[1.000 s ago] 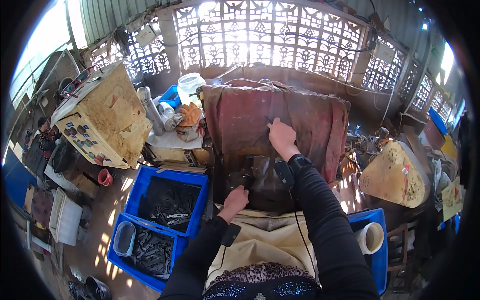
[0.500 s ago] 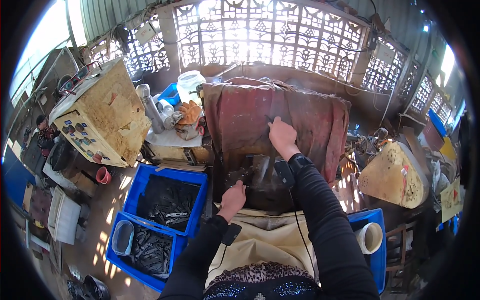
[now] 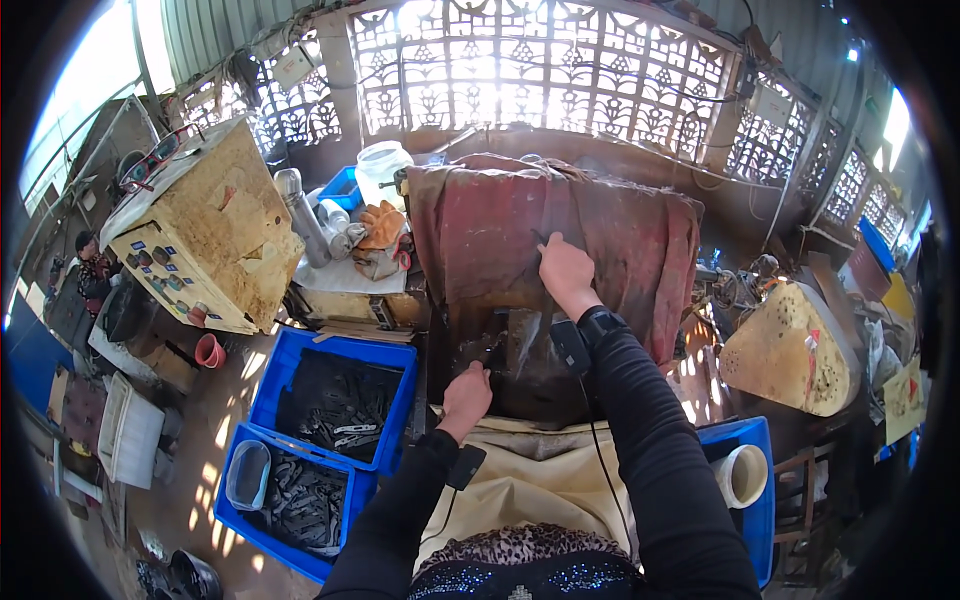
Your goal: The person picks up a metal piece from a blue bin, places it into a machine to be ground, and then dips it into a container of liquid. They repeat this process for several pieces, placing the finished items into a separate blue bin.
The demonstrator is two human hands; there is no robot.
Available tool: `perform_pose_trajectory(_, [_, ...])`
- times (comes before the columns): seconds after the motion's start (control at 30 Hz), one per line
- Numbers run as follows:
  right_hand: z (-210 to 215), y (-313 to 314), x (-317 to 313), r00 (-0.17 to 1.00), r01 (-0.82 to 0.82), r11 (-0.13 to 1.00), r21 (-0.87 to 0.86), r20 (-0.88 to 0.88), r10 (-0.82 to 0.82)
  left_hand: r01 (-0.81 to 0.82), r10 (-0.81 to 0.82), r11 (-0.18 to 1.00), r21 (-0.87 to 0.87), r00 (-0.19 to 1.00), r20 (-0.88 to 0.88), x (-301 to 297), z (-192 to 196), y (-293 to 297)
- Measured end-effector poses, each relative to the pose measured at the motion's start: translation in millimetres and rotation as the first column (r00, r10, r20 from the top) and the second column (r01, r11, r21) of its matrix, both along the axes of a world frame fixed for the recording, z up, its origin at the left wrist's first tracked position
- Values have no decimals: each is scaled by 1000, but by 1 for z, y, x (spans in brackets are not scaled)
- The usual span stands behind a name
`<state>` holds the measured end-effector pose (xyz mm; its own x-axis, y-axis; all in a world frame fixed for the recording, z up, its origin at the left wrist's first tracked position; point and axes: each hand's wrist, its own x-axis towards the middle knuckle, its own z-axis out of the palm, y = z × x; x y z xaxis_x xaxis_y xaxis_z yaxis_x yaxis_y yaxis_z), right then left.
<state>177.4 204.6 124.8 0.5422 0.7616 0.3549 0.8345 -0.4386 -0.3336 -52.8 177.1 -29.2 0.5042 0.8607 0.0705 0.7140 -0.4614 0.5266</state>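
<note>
A dark red, stained cloth (image 3: 480,235) drapes over a box-like machine straight ahead of me. My right hand (image 3: 567,275) is raised in front of the cloth, its fingers closed; a short dark tip juts out beside them, too small to name. Lower and to the left, my left hand (image 3: 466,398) is closed at the machine's dark, grimy opening (image 3: 530,345). What its fingertips grip, if anything, is hidden against the dark background. Both wrists carry a strapped black device with a cable.
Two blue crates (image 3: 400,400) on my left hold many dark metal pieces; a clear plastic tub (image 3: 247,475) sits in the nearer one. Another blue crate (image 3: 765,530) with a cream bucket (image 3: 741,476) is at right. A stained control cabinet (image 3: 225,215) stands far left. Another person (image 3: 93,275) is beyond it.
</note>
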Motion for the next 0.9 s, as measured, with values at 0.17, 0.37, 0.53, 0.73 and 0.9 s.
perform_pose_trajectory(0.17, [1,1,-2,1000,4,1000,-10,-15,-4,-8,8,1000,20,1000,22,-1,-3,3])
perform_pose_trajectory(0.37, [-1,2,1,1000,2,1000,-9,15,-2,-31,29,999,33,998,53,-1,0,3])
perform_pose_trajectory(0.53, [-5,3,2,999,1,1000,-7,46,-1,-26,26,999,31,1000,11,-2,8,0])
perform_pose_trajectory(0.73, [-8,5,4,998,5,1000,-6,61,-5,-70,68,997,24,996,51,-2,9,-1])
perform_pose_trajectory(0.9, [-4,5,2,999,-7,1000,-8,32,7,-96,95,995,13,993,68,0,10,-1])
